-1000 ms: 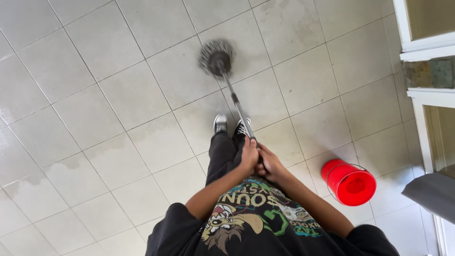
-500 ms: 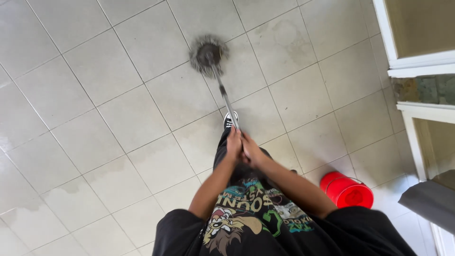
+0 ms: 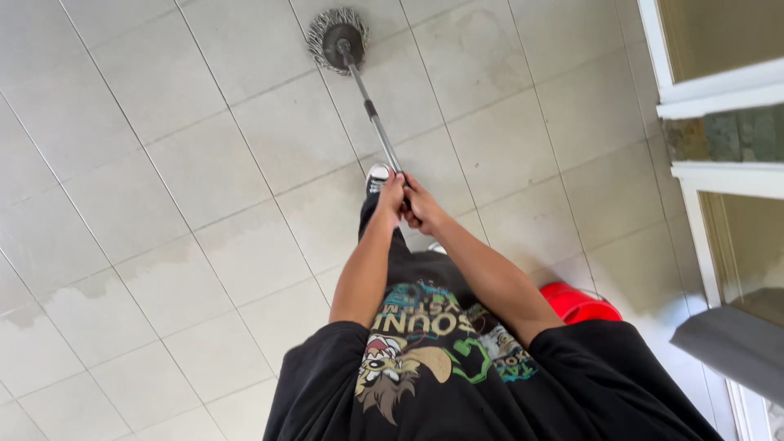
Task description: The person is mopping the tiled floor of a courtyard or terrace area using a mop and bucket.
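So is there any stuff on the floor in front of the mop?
Nothing visible. The mop head rests on bare wet tiles, with both hands on the handle. The red bucket sits behind, at the person's right side.

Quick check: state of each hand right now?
Left hand: closed around the grey metal mop handle.
Right hand: closed on the same handle, just behind the left.
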